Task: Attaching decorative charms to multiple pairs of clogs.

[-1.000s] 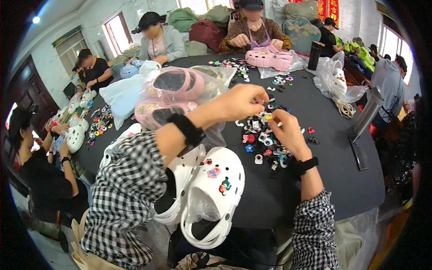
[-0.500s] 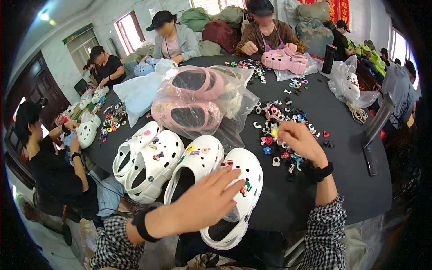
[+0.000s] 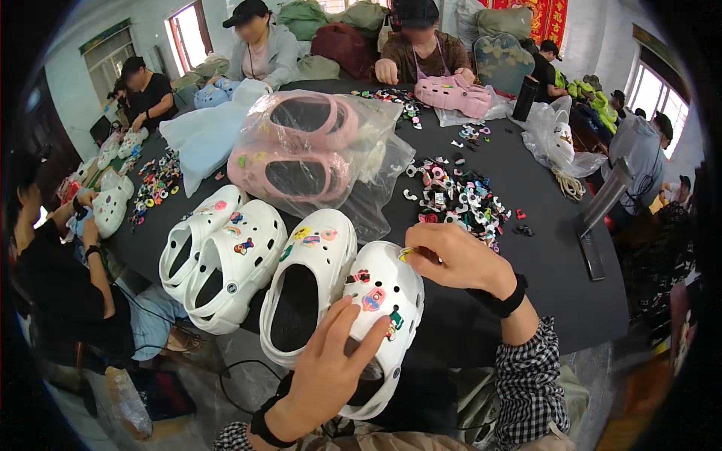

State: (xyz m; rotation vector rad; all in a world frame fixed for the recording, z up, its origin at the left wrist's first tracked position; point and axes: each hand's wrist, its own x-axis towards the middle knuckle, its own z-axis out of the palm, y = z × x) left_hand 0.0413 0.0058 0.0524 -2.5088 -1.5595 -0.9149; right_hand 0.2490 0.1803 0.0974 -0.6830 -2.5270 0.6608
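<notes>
Left hand (image 3: 320,376) nearest: fingers apart, tips on the upper of the white clog (image 3: 412,289). Clog is at the near edge of the black table (image 3: 541,316), rightmost in a row of white ones. Toe points away from the wearer, a touch right; long axis runs near-far, heel strap toward the body. Smooth white, round dark holes, three charms on: green-and-red one (image 3: 395,323), pink oval (image 3: 374,299), red-and-black one (image 3: 359,277). Right hand (image 3: 459,259): thumb and forefinger clamped on a small yellow charm (image 3: 406,255) at the toe; can't tell if it touches the clog.

Vs 0.5 s ago: right hand came off the charm pile (image 3: 466,199) to the toe; left was blurred across the clog, now settled on it. Same three charms.

Farther: pink clogs (image 3: 342,124) in a clear bag, left of the pile. Far side: co-worker behind another pink clog (image 3: 455,94).
</notes>
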